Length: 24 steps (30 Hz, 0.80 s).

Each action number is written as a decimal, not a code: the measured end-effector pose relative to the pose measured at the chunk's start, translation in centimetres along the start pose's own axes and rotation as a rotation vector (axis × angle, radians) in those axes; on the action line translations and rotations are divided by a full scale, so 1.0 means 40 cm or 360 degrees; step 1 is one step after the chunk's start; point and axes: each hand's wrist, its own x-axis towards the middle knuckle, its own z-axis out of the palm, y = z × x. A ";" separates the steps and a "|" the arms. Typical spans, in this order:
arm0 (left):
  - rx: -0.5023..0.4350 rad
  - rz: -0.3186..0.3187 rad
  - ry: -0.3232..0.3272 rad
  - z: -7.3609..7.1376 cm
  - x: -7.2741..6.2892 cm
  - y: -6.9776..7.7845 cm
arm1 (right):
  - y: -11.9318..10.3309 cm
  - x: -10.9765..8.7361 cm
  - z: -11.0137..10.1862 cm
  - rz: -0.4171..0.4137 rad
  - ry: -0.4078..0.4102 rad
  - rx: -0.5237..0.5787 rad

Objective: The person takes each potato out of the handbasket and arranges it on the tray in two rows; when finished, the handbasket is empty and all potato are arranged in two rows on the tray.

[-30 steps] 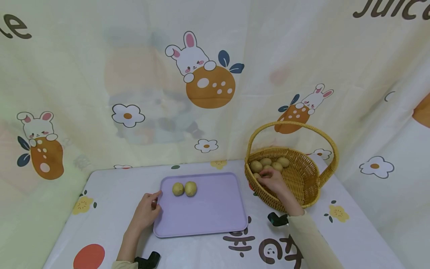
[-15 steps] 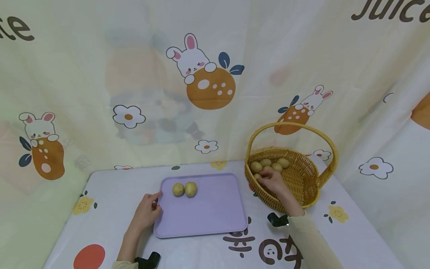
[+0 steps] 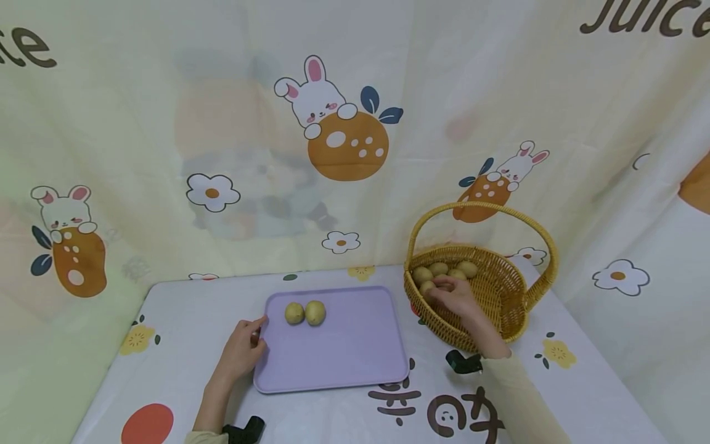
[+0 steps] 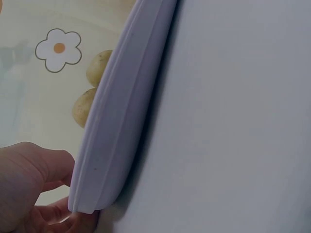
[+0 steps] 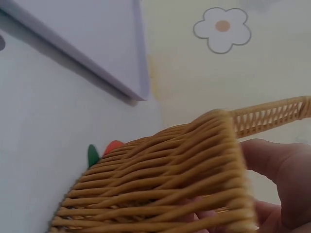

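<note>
A lilac tray (image 3: 344,345) lies on the table with two small yellowish potatoes (image 3: 305,313) side by side near its far left corner. My left hand (image 3: 240,348) holds the tray's left edge; in the left wrist view the thumb (image 4: 60,165) bears on the rim and other fingers curl in below it. On the right, a wicker basket (image 3: 507,296) holds several potatoes (image 3: 439,269) at its left end. Reaching inside, my right hand (image 3: 456,299) pinches a potato (image 3: 426,287) near the basket's left wall. In the right wrist view the woven side hides most of the fingers.
The basket's tall arched handle (image 3: 482,203) rises above the right hand. Behind the table hangs a patterned curtain (image 3: 249,135). A printed white cloth (image 3: 183,333) covers the table. Black wrist devices (image 3: 463,362) sit at both wrists.
The right hand has shifted slightly right and up within the basket, and the potato at its fingertips shows more. The left hand, tray and its two potatoes stay put.
</note>
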 end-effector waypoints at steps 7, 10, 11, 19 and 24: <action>-0.0003 -0.0003 -0.0006 -0.002 -0.002 0.002 | -0.045 -0.018 -0.013 -0.0010 -0.0035 0.0087; -0.0011 -0.0001 -0.0005 -0.003 -0.003 0.003 | -0.059 -0.019 -0.013 0.0016 -0.0045 0.0124; -0.0012 -0.0001 -0.0005 -0.003 -0.003 0.003 | -0.063 -0.018 -0.012 0.0031 -0.0046 0.0137; -0.0015 0.0009 -0.0004 -0.002 -0.004 0.001 | -0.092 -0.017 -0.005 -0.0010 -0.0004 0.0058; -0.0025 0.0018 0.0007 0.000 -0.002 0.000 | -0.109 -0.020 0.007 -0.0060 0.0016 0.0101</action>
